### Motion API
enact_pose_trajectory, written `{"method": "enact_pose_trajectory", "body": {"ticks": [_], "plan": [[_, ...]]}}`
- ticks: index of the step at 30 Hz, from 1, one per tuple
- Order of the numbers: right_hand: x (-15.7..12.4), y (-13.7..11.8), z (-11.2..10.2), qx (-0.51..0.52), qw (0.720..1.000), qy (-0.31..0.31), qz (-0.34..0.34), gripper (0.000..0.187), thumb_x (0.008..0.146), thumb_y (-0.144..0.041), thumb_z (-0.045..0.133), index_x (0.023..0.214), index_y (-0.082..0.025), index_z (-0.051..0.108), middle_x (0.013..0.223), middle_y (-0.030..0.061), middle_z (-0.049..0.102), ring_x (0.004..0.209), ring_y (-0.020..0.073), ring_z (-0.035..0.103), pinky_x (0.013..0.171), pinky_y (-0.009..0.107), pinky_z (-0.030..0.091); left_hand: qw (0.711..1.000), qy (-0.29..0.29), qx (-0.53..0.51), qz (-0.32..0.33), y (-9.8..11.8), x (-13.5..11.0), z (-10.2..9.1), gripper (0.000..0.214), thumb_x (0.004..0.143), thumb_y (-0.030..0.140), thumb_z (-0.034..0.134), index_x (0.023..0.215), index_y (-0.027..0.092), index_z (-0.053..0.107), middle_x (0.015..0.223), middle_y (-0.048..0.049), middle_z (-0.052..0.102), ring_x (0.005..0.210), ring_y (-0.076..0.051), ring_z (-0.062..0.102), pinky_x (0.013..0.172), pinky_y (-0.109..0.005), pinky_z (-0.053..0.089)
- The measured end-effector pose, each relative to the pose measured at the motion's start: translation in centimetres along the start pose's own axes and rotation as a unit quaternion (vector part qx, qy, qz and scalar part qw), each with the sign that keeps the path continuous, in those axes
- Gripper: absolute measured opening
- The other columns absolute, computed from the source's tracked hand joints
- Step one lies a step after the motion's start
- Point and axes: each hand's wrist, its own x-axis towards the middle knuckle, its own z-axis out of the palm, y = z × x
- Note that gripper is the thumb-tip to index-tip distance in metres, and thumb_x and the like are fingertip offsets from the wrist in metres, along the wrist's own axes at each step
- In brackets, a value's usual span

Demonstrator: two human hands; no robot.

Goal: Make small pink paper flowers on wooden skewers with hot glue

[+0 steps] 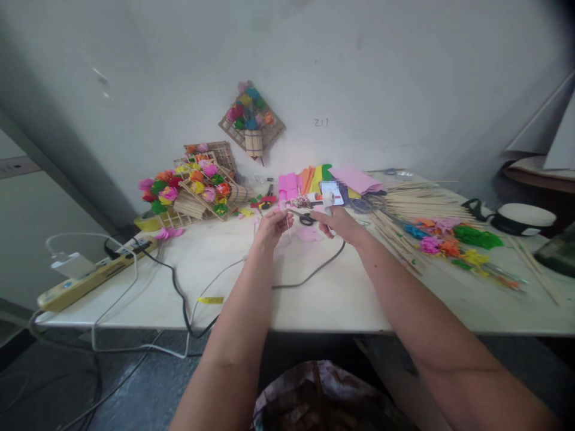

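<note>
Your left hand (272,227) has its fingers pinched on a thin pale strip (288,225), too small to name, above the tabletop (323,311). Your right hand (338,222) has its fingers curled at a blurred white tool (329,197); you cannot tell how firmly they grip it. A grey cord (314,278) runs from below that hand. Black-handled scissors (306,220) lie between your hands, a phone (339,196) just beyond your right, paper flowers (209,193) farther left, thin sticks (431,206) to the right.
</note>
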Motion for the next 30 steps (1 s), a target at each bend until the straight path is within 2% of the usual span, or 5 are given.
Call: {"method": "enact_pose_trajectory", "body": {"ticks": [6, 10, 15, 22, 30], "plan": [[-0.08, -0.34, 0.09, -0.012, 1.000, -0.006, 0.018, 0.040, 0.069, -0.054, 0.061, 0.061, -0.017, 0.048, 0.043, -0.0033, 0.047, 0.035, 0.0069, 0.039, 0.032, 0.020, 0.031, 1.000, -0.003, -0.001, 0.000, 0.04, 0.01, -0.02, 0.016, 0.062, 0.017, 0.070, 0.070, 0.011, 0.058, 0.061, -0.0029, 0.063, 0.054, -0.010, 0.060, 0.058, -0.023, 0.047], [0.04, -0.30, 0.17, -0.016, 1.000, 0.015, 0.012, 0.039, 0.070, -0.054, 0.061, 0.064, -0.017, 0.048, 0.044, -0.0042, 0.046, 0.036, 0.0073, 0.040, 0.033, 0.020, 0.032, 1.000, -0.008, -0.001, -0.004, 0.05, -0.05, 0.04, 0.016, 0.061, 0.016, 0.069, 0.072, 0.010, 0.059, 0.061, -0.0034, 0.063, 0.053, -0.010, 0.060, 0.057, -0.023, 0.047], [0.14, -0.05, 0.09, -0.020, 0.999, 0.024, -0.007, 0.039, 0.073, -0.054, 0.057, 0.064, -0.017, 0.048, 0.044, -0.0037, 0.046, 0.036, 0.0076, 0.040, 0.033, 0.021, 0.032, 1.000, -0.008, 0.002, -0.012, 0.01, -0.09, 0.12, 0.017, 0.061, 0.016, 0.069, 0.074, 0.009, 0.061, 0.060, -0.0039, 0.063, 0.052, -0.011, 0.060, 0.056, -0.023, 0.047], [-0.17, -0.65, 0.22, -0.021, 1.000, 0.011, 0.010, 0.038, 0.071, -0.052, 0.060, 0.062, -0.017, 0.047, 0.045, -0.0033, 0.046, 0.036, 0.0069, 0.039, 0.034, 0.020, 0.032, 1.000, -0.007, -0.004, -0.017, 0.09, -0.13, 0.19, 0.017, 0.060, 0.015, 0.069, 0.074, 0.009, 0.061, 0.060, -0.0033, 0.063, 0.051, -0.010, 0.059, 0.055, -0.022, 0.047], [0.09, -0.39, 0.28, -0.017, 0.999, 0.034, 0.005, 0.038, 0.073, -0.053, 0.057, 0.064, -0.017, 0.048, 0.046, -0.0036, 0.045, 0.038, 0.0073, 0.040, 0.035, 0.020, 0.033, 1.000, -0.017, 0.002, -0.019, 0.04, -0.16, 0.22, 0.014, 0.062, 0.016, 0.068, 0.072, 0.010, 0.060, 0.061, -0.0033, 0.063, 0.051, -0.009, 0.059, 0.055, -0.021, 0.047]]}}
